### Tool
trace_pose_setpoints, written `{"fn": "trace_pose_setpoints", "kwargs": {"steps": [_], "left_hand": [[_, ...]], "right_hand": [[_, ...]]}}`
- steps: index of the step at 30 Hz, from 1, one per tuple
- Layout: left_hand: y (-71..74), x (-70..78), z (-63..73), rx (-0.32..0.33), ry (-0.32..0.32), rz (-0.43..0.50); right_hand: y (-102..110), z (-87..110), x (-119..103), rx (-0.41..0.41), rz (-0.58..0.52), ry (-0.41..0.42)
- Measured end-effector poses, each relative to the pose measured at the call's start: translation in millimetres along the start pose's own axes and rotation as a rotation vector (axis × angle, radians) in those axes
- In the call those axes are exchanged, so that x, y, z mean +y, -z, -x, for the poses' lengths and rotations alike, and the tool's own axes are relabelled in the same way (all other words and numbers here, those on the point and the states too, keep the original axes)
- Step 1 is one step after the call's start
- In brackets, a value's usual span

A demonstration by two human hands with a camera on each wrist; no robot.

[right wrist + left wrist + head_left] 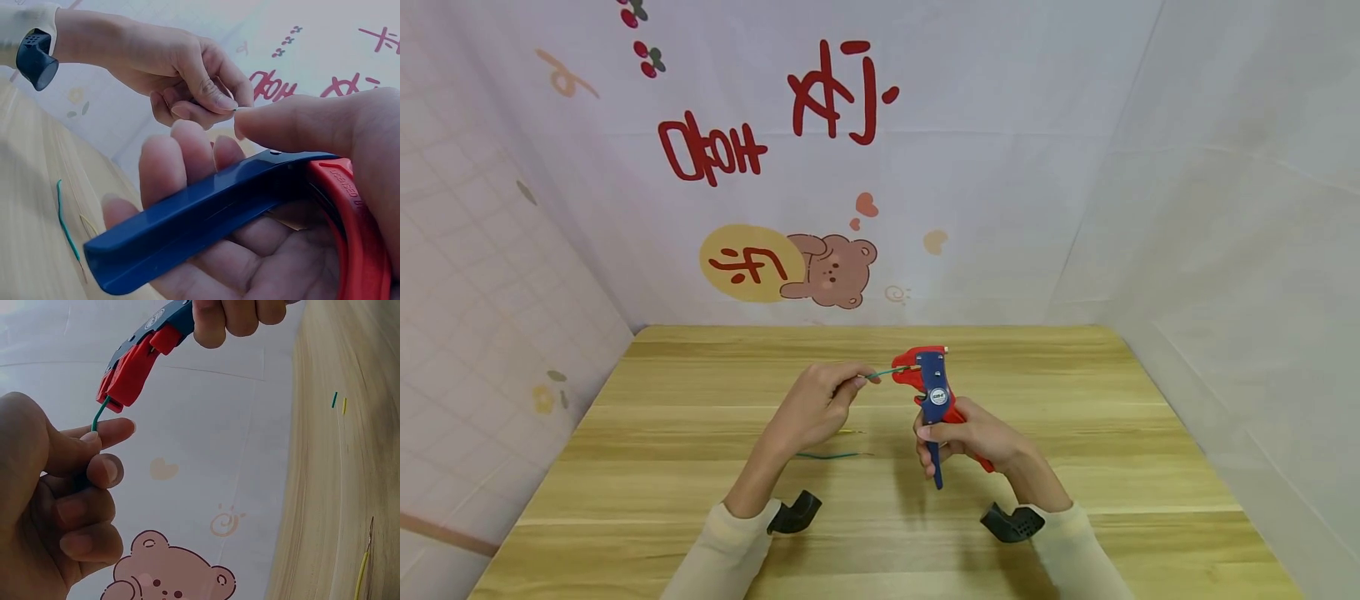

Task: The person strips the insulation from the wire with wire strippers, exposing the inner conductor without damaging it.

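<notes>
My left hand [820, 402] pinches a thin green wire [883, 372] between thumb and forefinger. The wire's far end runs into the red jaws of a blue and red wire stripper [934, 379]. In the left wrist view the green wire [100, 412] enters the stripper's tip, and the other fingers of that hand curl below. My right hand [973, 435] holds the stripper upright above the table, its fingers around the blue handle [175, 219] and the red handle [347, 212] against the palm. How much wire lies inside the jaws is hidden.
On the wooden table [1045, 367] lie another green wire [827, 456] and a yellow wire [852, 431], both with bare ends. Two short green and yellow pieces, including the yellow piece [344, 406], lie farther off. A printed cloth wall [1000, 208] stands behind the table.
</notes>
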State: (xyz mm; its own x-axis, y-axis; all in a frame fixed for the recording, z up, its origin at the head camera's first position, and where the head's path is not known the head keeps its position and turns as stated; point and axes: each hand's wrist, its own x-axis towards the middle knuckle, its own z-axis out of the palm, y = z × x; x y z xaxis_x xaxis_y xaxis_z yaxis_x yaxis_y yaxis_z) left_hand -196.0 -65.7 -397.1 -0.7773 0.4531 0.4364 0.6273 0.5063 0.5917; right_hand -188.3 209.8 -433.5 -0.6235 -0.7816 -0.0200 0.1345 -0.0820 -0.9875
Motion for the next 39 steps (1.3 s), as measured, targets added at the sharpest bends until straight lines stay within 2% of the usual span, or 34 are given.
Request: {"fn": "trace_pose_setpoints", "kwargs": {"steps": [4, 10, 21, 33, 39], "left_hand": [[-0.3, -0.4, -0.2, 0.002, -0.013, 0.002], [-0.4, -1.3, 0.3, 0.007, -0.026, 0.002], [1.0, -0.2, 0.5, -0.003, -0.002, -0.033], [0.8, 1.5, 0.2, -0.014, 0.011, -0.036], [0.9, 2.2, 0.4, -0.023, 0.017, -0.032]], "right_hand": [[-0.5, 0.0, 0.2, 0.003, 0.001, -0.018], [-1.1, -0.5, 1.9, -0.003, 0.008, 0.001], [-3.0, -1.4, 0.5, 0.022, 0.027, -0.033], [-2.4, -1.5, 2.3, 0.002, 0.030, 0.006], [-4.0, -2.2, 1.1, 0.011, 0.035, -0.018]]}}
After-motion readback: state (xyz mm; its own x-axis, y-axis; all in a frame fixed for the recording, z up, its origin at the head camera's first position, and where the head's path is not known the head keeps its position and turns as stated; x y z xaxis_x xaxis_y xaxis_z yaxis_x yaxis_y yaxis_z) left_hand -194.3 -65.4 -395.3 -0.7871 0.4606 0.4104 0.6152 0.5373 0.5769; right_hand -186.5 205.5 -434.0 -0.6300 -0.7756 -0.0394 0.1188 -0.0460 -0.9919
